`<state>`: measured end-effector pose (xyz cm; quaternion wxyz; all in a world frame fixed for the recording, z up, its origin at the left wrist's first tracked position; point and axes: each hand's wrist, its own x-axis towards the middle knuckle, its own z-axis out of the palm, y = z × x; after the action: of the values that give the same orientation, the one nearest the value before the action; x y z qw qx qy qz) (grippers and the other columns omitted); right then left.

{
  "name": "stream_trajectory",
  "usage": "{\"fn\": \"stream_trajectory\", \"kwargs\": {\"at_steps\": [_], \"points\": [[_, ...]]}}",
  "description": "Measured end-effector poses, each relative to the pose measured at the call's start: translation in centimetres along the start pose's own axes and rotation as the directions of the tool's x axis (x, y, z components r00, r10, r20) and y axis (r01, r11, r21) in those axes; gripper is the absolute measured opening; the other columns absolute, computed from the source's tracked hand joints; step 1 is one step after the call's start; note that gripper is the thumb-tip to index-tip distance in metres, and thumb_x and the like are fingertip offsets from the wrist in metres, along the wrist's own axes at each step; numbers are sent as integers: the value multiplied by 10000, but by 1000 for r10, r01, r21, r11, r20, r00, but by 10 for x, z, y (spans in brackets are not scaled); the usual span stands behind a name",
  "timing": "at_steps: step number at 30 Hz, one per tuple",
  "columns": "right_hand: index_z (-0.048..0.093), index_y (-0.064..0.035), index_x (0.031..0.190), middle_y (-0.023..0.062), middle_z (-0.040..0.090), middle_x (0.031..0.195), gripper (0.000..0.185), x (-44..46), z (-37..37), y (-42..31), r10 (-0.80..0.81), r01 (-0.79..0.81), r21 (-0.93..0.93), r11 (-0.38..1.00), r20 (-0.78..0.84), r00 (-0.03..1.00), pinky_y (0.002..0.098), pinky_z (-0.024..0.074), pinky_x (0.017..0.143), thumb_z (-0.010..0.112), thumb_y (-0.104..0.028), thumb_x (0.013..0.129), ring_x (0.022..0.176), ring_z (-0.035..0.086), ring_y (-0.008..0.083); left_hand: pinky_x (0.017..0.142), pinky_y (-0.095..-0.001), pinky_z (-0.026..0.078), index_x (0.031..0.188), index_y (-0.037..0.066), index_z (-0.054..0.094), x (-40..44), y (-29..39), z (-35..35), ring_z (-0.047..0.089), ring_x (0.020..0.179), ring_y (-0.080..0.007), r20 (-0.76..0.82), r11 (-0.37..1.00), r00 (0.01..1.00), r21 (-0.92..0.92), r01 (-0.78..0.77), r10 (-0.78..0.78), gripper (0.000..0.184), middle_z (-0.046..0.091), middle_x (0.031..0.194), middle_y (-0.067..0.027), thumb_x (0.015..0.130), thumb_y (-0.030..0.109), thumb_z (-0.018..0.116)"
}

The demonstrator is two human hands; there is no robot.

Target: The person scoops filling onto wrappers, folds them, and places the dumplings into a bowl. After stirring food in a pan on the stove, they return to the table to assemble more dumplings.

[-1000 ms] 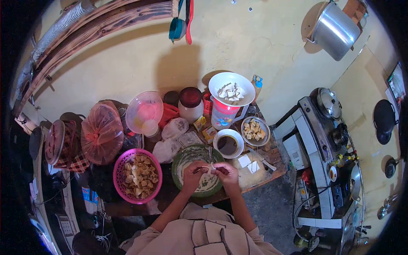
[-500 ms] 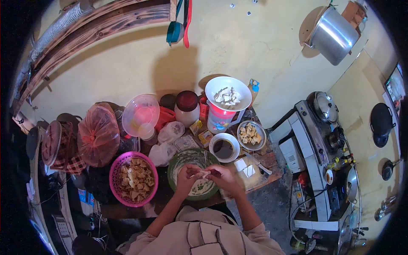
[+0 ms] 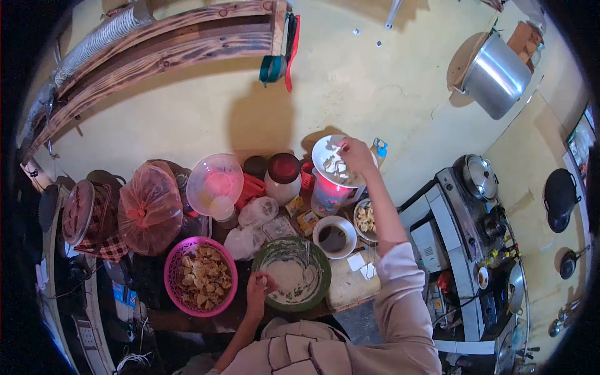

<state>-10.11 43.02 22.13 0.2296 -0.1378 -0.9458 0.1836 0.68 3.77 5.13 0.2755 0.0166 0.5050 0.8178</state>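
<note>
Evidently, white bowl [image 3: 320, 155] sits up on pitcher [image 3: 326, 196] beyond green bowl [image 3: 324, 282], likely saving space; right hand [image 3: 357, 156] reaches its white pieces [image 3: 335, 167], grip unclear. Left hand [image 3: 256, 294] half-curled at green bowl's left rim, contents unclear.

Pieces [image 3: 335, 167] in bowl [image 3: 322, 150]

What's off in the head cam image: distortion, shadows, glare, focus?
Head view: strong fisheye, wooden shelf bowed, corners black; broad shadow on wall below the shelf's end; bright glare on hanging steel pot; lower left dim; no obvious defocus, but fingertip detail on left hand and right hand is too small to read.
</note>
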Motion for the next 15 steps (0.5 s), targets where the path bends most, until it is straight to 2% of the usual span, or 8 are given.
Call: {"fn": "stream_trajectory", "kwargs": {"at_steps": [1,4,7,8,11,13,15], "points": [[591,-63,840,102,612,722,164,11,8,4,-13,16,-80,997,37,999,280,460,616,593,-110,683,676,592,187,665,-305,482,958,49,430,-2,-2,-2,555,724,-160,3,1000,1000,7,8,-8,230,510,817,-56,845,244,478],[599,-78,857,111,617,757,178,28,31,24,-44,47,-12,999,167,985,278,461,631,569,-107,684,694,597,204,660,-291,476,963,40,427,-5,-6,-7,555,716,-159,-9,998,999,39,47,-47,232,511,819,-58,845,235,472],[605,-86,872,105,620,774,198,22,23,25,-37,29,159,987,50,998,277,460,639,574,-114,679,695,596,199,652,-284,474,962,40,427,-6,-6,-13,556,711,-157,-25,994,997,79,70,-68,224,516,824,-58,846,228,468],[603,-90,883,81,617,779,206,16,17,26,2,9,132,991,-86,996,272,456,637,575,-69,680,677,582,168,650,-283,474,961,40,428,-6,-7,-14,556,710,-157,-27,993,997,92,75,-73,222,517,827,-58,847,226,465],[586,-42,859,116,591,794,173,-24,-32,-11,164,-50,345,937,-310,936,272,440,659,520,-4,704,731,576,189,645,-274,467,959,46,437,-3,-7,-14,551,701,-144,-24,992,999,117,45,-43,223,519,822,-54,849,238,465],[579,-24,840,78,582,744,168,-73,-44,-23,148,5,326,945,-444,884,251,433,634,529,45,695,699,562,149,638,-268,461,954,51,448,0,-9,-12,546,684,-133,-22,993,1000,117,22,-20,218,523,814,-49,849,241,468],[582,-30,830,45,579,746,144,-143,-59,-54,190,-69,365,928,-308,932,246,440,626,547,22,701,701,562,115,631,-262,457,951,56,457,2,-9,-10,540,670,-122,-15,991,1000,133,12,-10,216,527,806,-45,847,244,472]]}}
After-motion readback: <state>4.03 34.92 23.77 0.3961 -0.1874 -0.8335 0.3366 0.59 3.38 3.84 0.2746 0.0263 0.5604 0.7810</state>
